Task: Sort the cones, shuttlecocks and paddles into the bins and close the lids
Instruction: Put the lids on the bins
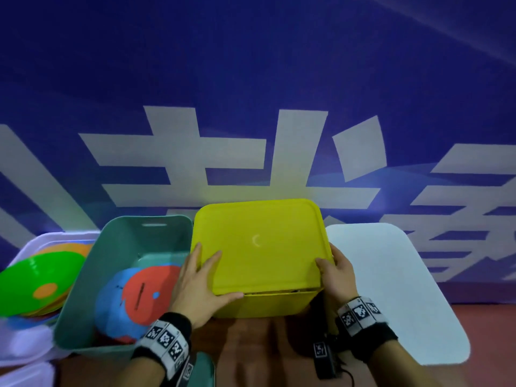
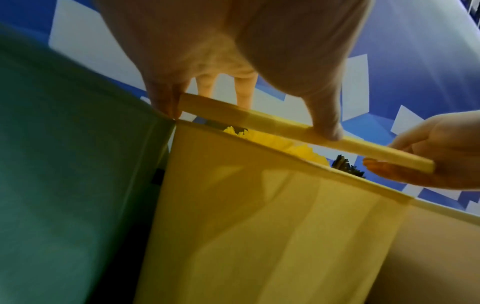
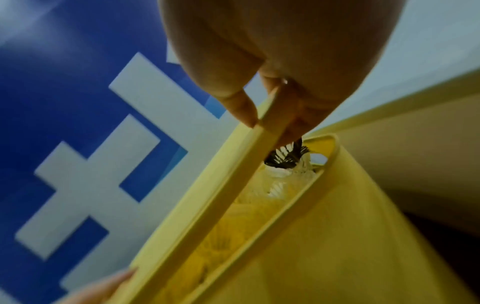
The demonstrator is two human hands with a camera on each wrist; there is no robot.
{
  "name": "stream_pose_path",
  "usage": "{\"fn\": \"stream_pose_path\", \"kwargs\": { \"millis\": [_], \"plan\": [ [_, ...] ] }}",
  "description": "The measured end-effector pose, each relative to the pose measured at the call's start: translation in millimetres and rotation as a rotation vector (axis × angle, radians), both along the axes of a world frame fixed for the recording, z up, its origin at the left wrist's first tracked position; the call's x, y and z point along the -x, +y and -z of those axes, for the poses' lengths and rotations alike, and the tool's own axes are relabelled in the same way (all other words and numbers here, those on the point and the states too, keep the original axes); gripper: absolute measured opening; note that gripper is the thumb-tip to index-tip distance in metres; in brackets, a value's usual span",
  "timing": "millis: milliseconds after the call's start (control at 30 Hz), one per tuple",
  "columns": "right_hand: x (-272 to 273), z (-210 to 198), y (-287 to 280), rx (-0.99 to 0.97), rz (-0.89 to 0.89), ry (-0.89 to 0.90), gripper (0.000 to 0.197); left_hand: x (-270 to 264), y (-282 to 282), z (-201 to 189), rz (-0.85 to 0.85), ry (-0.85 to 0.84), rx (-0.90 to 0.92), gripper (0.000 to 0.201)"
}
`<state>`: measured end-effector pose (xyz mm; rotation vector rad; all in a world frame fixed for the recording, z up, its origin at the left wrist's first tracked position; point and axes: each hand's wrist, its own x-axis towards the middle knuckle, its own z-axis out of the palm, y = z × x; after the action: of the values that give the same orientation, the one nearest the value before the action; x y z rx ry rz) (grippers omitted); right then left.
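Observation:
A yellow lid [image 1: 259, 241] lies on the yellow bin [image 1: 265, 304] at the centre. My left hand [image 1: 215, 275] rests flat on its near left corner, fingers spread on top, thumb along the front edge. At the near right corner my right hand [image 1: 331, 261] pinches the lid, thumb on top. In the left wrist view the lid [image 2: 285, 127] sits raised above the bin rim [image 2: 259, 158], and yellow and dark shuttlecocks [image 2: 345, 166] show through the gap. In the right wrist view my right hand [image 3: 272, 102] grips the lid edge [image 3: 233, 185] over shuttlecocks [image 3: 285, 158].
An uncovered green bin [image 1: 122, 247] to the left holds a red paddle [image 1: 148, 294] and a blue paddle [image 1: 111, 311]. Further left, a white bin [image 1: 16, 344] holds green and orange cones [image 1: 36, 280]. A white lid [image 1: 391, 289] covers the right bin. A blue banner [image 1: 251, 79] stands behind.

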<state>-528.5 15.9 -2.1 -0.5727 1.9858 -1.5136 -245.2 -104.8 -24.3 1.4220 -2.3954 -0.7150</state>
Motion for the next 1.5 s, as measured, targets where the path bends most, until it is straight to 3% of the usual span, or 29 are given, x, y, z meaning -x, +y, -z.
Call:
{"fn": "stream_pose_path", "kwargs": {
  "millis": [67, 133, 233, 333, 500, 767, 967, 1233, 1300, 1367, 1500],
  "plan": [
    [-3, 8, 0, -0.126, -0.040, 0.216, 0.043, 3, 4, 9, -0.008, 0.019, 0.021, 0.114],
    [-3, 23, -2, -0.244, -0.063, 0.348, 0.067, 5, 5, 13, -0.007, 0.035, 0.038, 0.113],
    [1, 32, -9, -0.318, -0.084, 0.364, 0.092, 9, -1, 12, -0.020, 0.037, 0.016, 0.117],
    [-4, 18, -15, -0.312, -0.107, 0.353, 0.085, 15, -8, 9, -0.058, 0.069, -0.014, 0.115],
    [2, 22, -24, -0.342, -0.174, 0.439, 0.095, 26, -12, 9, -0.127, 0.094, 0.000, 0.098],
    [5, 27, -9, -0.608, -0.250, 0.530, 0.093, 25, 12, 14, -0.139, -0.074, 0.017, 0.098],
    [5, 26, 4, -0.626, -0.282, 0.563, 0.091, 22, 27, 13, -0.118, -0.159, 0.041, 0.093],
    [-20, 41, 22, -0.502, -0.264, 0.548, 0.090, 4, 29, 13, -0.002, -0.254, 0.077, 0.119],
    [-24, 42, 25, -0.544, -0.284, 0.619, 0.087, -3, 29, 12, 0.064, -0.301, 0.093, 0.132],
    [-27, 37, 27, -0.595, -0.292, 0.800, 0.087, -7, 31, 15, 0.114, -0.352, 0.105, 0.137],
    [-29, 38, 23, -0.652, -0.394, 1.087, 0.074, -9, 28, 21, 0.144, -0.412, 0.189, 0.133]
  ]
}}
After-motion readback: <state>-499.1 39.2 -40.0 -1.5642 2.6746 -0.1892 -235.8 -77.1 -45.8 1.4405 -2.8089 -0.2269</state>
